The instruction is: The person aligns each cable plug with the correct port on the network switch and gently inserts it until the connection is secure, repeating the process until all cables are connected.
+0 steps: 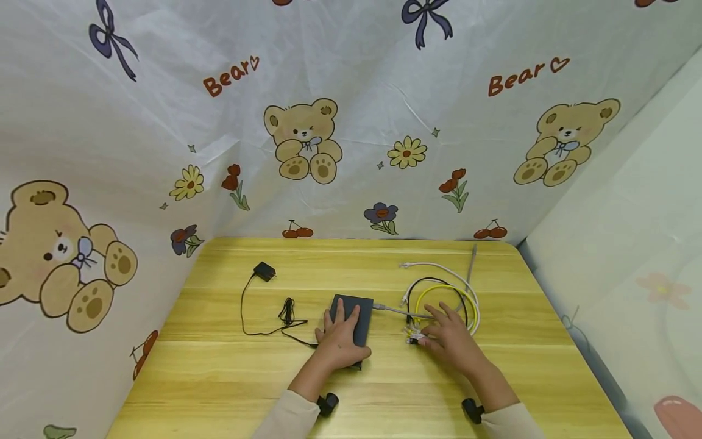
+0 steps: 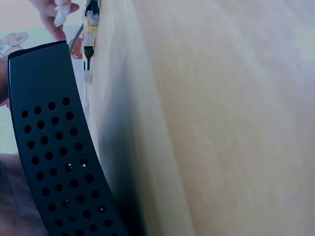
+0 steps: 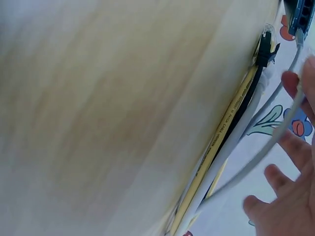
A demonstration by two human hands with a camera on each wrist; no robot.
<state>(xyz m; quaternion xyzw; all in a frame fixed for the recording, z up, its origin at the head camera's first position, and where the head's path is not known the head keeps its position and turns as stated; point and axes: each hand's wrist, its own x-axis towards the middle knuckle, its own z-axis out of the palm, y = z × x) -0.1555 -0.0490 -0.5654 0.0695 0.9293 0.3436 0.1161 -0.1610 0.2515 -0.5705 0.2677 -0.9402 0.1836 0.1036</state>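
Note:
My left hand (image 1: 339, 341) rests spread over a dark network switch (image 1: 364, 323), its fingers straight across the top. In the left wrist view the switch's perforated side (image 2: 59, 147) faces the camera. A grey network cable (image 1: 403, 311) is plugged into the switch's right side. To the right, my right hand (image 1: 452, 341) pinches a whitish network cable (image 3: 263, 153) between thumb and fingers. A clear plug (image 2: 62, 14) shows at its fingertips in the left wrist view. Under this hand lie coiled cables, including a yellow cable (image 3: 216, 137) and a black cable (image 3: 250, 88).
A black power adapter (image 1: 264, 271) lies at the back left. Its cord has a tied bundle (image 1: 287, 312) and runs to the switch's left side. A white cable (image 1: 439, 266) loops behind the coil. A patterned cloth (image 1: 351, 201) hangs behind the wooden table (image 1: 219, 378).

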